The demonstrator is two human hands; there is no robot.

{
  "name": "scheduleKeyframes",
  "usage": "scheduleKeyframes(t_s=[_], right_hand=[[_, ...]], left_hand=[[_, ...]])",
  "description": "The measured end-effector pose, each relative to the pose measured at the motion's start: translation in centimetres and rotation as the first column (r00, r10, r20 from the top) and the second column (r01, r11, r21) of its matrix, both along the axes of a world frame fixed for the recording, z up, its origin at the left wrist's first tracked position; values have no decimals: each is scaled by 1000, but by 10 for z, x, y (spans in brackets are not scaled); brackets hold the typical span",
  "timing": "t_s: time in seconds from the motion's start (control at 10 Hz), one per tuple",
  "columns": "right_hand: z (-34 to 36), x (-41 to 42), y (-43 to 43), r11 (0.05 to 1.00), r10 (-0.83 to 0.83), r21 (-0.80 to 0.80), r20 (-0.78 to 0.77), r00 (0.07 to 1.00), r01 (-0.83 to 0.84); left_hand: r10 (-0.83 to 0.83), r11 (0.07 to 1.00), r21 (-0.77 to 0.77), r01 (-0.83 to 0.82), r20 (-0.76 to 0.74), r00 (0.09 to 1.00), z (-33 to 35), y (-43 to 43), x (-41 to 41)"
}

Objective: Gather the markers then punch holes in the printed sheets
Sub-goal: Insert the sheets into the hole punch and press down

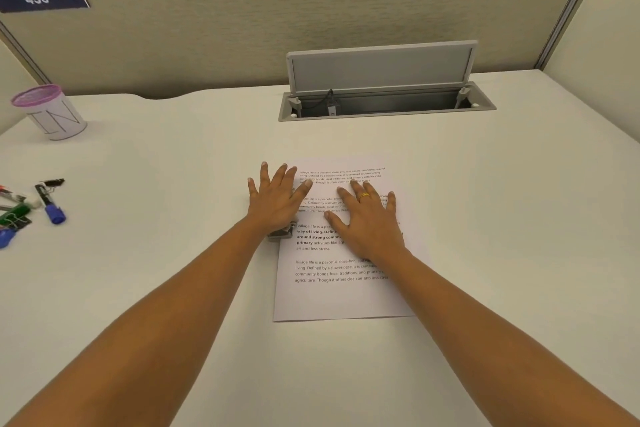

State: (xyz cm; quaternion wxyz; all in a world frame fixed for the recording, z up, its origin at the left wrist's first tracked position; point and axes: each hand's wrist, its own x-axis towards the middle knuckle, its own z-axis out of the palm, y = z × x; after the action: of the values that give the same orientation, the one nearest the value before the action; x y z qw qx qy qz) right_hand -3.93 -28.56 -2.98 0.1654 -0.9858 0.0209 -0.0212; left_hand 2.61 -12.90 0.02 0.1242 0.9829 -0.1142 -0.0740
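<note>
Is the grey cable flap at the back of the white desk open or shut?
Open: the grey cable flap stands raised, showing the dark trough beneath.

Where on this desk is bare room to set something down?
Bare: right of the printed sheet, in front of the cable hatch; also between the sheet and the markers. Crowded: the left edge, with markers, binder clips and cup.

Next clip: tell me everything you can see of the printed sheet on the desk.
The printed sheet is white paper with four blocks of black text, the third partly bold. It lies flat on the pale desk, upright to the viewer, slightly skewed. The right hand rests flat on its middle; the left hand lies at its left edge, over a grey hole punch that meets that edge. Whether more sheets lie beneath cannot be told.
</note>
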Motion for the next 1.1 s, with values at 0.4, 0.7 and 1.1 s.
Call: scheduleKeyframes(t_s=[0.4, 0.7, 1.1], right_hand=[[1, 0, 0, 1000, 2, -4, -12, 1000, -2], [0, -1, 0, 1000, 0, -10, 2, 1000, 0], [-1, 1, 0, 1000, -1, -9, 7, 1000, 1]], left_hand=[[54, 991, -119, -65, -90, 994, -2, 3, 2], [42, 954, -289, -76, -124, 991, -4, 7, 3], [44, 948, -307, -81, -127, 991, -6, 7, 4]])
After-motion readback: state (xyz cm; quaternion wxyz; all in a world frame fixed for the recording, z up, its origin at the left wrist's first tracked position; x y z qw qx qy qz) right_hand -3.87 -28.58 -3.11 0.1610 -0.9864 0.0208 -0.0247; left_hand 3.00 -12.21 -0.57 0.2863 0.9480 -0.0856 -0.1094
